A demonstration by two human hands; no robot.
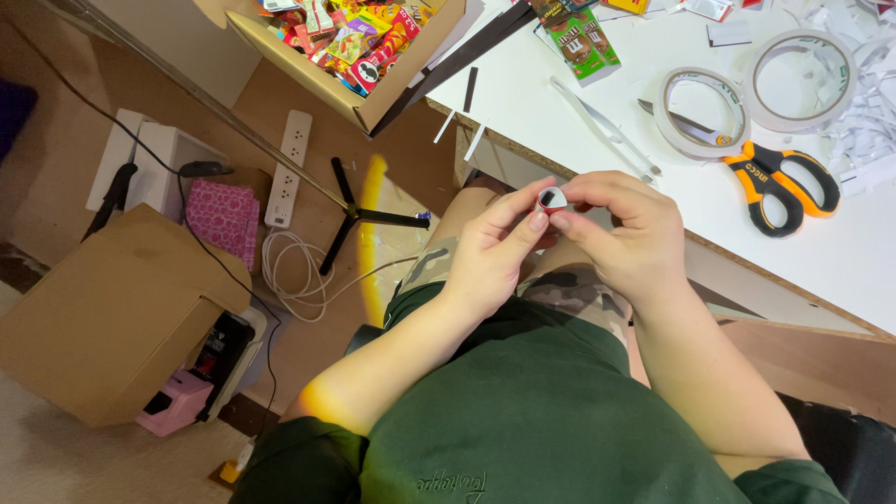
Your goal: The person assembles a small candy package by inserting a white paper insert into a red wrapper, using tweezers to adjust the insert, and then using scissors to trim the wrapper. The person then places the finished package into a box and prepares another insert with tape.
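Observation:
My left hand [495, 247] and my right hand [625, 233] meet above my lap, just in front of the white table's [840, 252] edge. Together they pinch a small rolled piece [552, 198], a short tube with a white inside and a dark and red outside. Fingertips of both hands close around it, and most of it is hidden by them. On the table beyond my right hand lie orange-and-black scissors [779, 182] and two rolls of tape [702, 114], with a green candy packet [583, 42] farther back.
A cardboard box of colourful sweets [359, 47] stands at the table's left end. On the floor are a power strip [287, 168], coiled white cable [294, 271], a black tripod base [359, 210], a pink patterned pack [224, 217] and a large cardboard box [112, 313]. White paper scraps [868, 103] pile at the right.

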